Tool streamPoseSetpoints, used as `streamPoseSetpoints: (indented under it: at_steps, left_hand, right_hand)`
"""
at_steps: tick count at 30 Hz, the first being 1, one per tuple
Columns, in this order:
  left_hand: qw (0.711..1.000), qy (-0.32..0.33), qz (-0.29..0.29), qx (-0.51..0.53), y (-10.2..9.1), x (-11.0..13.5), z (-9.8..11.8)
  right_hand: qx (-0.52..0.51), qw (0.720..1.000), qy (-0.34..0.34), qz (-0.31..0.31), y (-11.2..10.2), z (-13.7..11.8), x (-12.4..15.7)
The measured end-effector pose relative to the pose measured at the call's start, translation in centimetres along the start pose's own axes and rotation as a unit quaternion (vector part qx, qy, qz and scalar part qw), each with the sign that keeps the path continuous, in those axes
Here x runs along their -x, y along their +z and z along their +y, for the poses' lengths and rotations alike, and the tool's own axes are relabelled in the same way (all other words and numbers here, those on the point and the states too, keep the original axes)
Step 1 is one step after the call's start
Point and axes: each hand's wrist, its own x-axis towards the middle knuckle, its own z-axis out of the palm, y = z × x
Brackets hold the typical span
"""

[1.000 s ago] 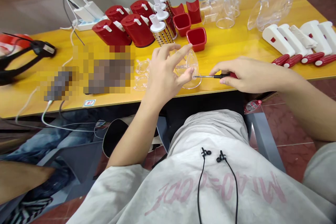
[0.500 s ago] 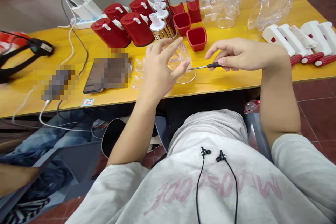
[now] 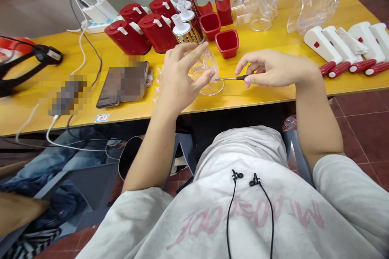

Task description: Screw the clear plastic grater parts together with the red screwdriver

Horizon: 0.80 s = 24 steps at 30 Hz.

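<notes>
My left hand [image 3: 179, 77] is curved around a clear plastic part [image 3: 209, 64] with a round rim, at the table's near edge; its thumb and forefinger stand apart along the part's sides. My right hand [image 3: 269, 68] pinches the black handle of a small screwdriver [image 3: 227, 79] between thumb and fingers. The metal shaft lies nearly level and points left, its tip at the clear part close to my left thumb. Whether the tip touches a screw is too small to tell. Small clear pieces [image 3: 157, 85] lie left of my left hand, partly hidden by it.
Behind my hands stand red housings [image 3: 127, 37], metal grater drums [image 3: 182, 28] and red cups [image 3: 227, 43]. Clear tubes [image 3: 261, 22] and white handles [image 3: 326, 46] sit to the right. A phone [image 3: 106, 89] and cables lie left; a person's arm [image 3: 24, 212] shows at lower left.
My right hand has shifted left and slightly down, bringing the screwdriver more level. My left hand and the clear part have moved a little left.
</notes>
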Motion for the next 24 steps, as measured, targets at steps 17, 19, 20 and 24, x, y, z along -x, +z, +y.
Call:
streamPoseSetpoints:
  at_steps: [17,19,20,24]
  left_hand:
    - [1.0,0.012,0.004,0.029,0.2,-0.2,-0.6]
    - [0.999,0.015,0.009,0.038,0.3,-0.2,-0.8]
    - [0.999,0.015,0.009,0.041,0.3,-0.2,-0.9]
    - [0.999,0.016,0.01,0.043,0.5,-0.1,-1.2]
  right_hand:
    - [0.0,0.998,-0.014,0.069,-0.2,0.0,1.4]
    - [0.01,0.997,-0.02,0.078,-0.2,0.2,1.4]
    - [0.019,0.997,-0.014,0.074,-0.2,0.3,1.3]
    - [0.082,0.996,0.012,0.028,-0.1,-0.1,1.2]
